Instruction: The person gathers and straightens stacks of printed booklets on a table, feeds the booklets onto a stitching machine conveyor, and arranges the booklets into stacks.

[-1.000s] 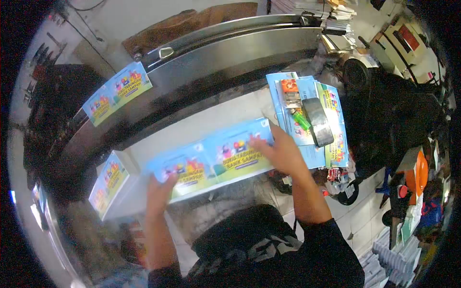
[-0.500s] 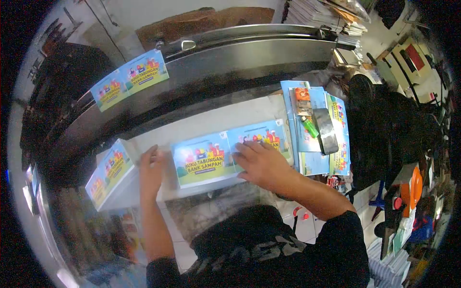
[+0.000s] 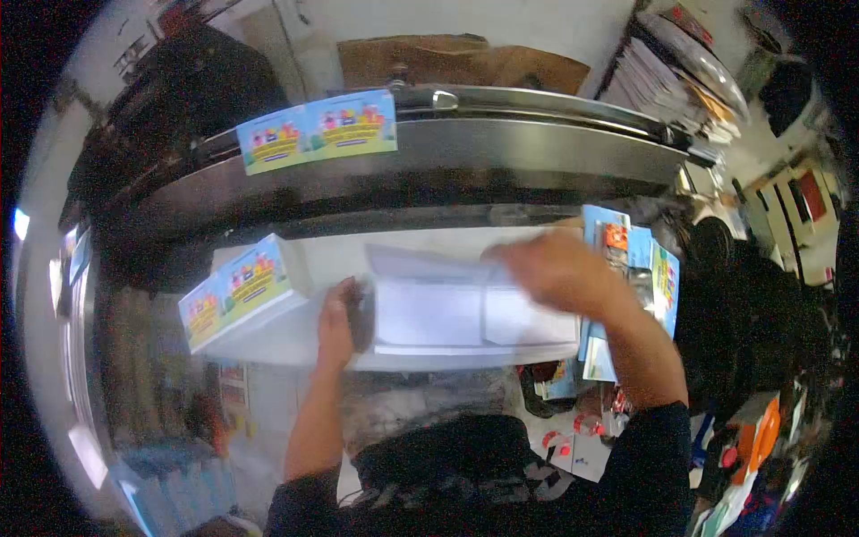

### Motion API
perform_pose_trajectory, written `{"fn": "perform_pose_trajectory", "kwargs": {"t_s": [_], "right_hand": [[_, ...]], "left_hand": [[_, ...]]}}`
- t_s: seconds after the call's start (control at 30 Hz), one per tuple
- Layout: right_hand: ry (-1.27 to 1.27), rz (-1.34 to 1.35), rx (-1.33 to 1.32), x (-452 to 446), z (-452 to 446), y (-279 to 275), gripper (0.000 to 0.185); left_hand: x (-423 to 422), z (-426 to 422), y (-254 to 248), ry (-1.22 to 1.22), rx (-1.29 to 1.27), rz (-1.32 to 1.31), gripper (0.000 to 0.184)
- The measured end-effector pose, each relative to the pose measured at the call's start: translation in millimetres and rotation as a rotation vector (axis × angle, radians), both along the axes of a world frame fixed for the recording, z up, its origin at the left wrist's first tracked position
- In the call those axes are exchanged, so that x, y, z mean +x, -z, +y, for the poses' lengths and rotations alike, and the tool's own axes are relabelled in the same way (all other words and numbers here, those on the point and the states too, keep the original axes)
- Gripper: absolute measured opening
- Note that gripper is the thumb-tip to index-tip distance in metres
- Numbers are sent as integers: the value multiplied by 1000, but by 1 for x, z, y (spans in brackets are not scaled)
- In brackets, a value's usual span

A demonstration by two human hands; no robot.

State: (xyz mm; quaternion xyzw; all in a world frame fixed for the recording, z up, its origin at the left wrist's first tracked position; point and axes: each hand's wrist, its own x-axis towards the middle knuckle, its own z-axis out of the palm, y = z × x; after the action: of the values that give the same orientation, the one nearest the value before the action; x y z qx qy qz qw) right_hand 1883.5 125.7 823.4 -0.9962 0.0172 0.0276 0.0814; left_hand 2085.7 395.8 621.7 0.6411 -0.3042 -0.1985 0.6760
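A white booklet [image 3: 429,313] lies on the table with its blank inner side up, and its upper edge is raised and smeared by motion. My right hand [image 3: 559,273] is over its upper right part, blurred, fingers bent together at the lifted sheet's edge. At the booklet's left end stands my left hand [image 3: 336,324], seen edge-on with fingers stretched upward. A dark patch lies beside its palm; whether it is a shadow or an object I cannot tell. Left of it rests a stack of printed booklets [image 3: 242,291] with colourful covers.
A printed cover sheet [image 3: 327,134] sits on the metal machine bar [image 3: 537,143] behind the table. Blue printed booklets [image 3: 664,277] lie at the table's right end, with an orange packet [image 3: 616,235] on them. Paper piles [image 3: 644,85] stand at the back right.
The colourful covers in front of me have given way to white pages with a raised edge. My right hand has lifted toward the back. The whole view has shifted.
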Motion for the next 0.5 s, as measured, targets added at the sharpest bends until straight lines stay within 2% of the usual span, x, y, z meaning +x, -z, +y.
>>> {"fn": "perform_pose_trajectory", "kwargs": {"t_s": [0.03, 0.07, 0.1, 0.13, 0.17, 0.2, 0.27, 0.3, 0.37, 0.43, 0.5], "right_hand": [[224, 181, -193, 17, -10, -24, 33], [258, 66, -249, 21, -40, -32, 37], [269, -250, -441, 19, -70, -34, 44], [422, -484, -395, 27, -80, -53, 45], [573, -714, -333, 35, -87, -72, 47], [551, -716, -331, 44, -104, -73, 47], [228, -1074, -566, 56, -142, -61, 35], [213, -1084, -562, 56, -156, -44, 35], [273, -657, -810, 57, -171, -3, 36], [387, -427, -337, 46, -147, 21, 35], [264, -363, -429, 31, -148, 45, 32]], "left_hand": [[-1, 1, 1, -18, -1, -2, 66], [1, 3, 3, -14, 44, -22, 68], [2, 3, 4, -14, 85, -42, 71], [-2, 0, -6, 8, -26, 8, 62], [-4, 1, -10, -16, -32, 10, 62], [-6, 2, -13, -18, 37, 5, 56], [-8, 3, -22, -31, 123, -84, 49], [-7, 2, -21, -47, 117, -89, 49], [-5, 3, -17, -48, 121, -125, 46], [-4, 4, -20, -74, 126, -131, 45], [-1, 5, -14, -49, 76, -132, 46]]}}
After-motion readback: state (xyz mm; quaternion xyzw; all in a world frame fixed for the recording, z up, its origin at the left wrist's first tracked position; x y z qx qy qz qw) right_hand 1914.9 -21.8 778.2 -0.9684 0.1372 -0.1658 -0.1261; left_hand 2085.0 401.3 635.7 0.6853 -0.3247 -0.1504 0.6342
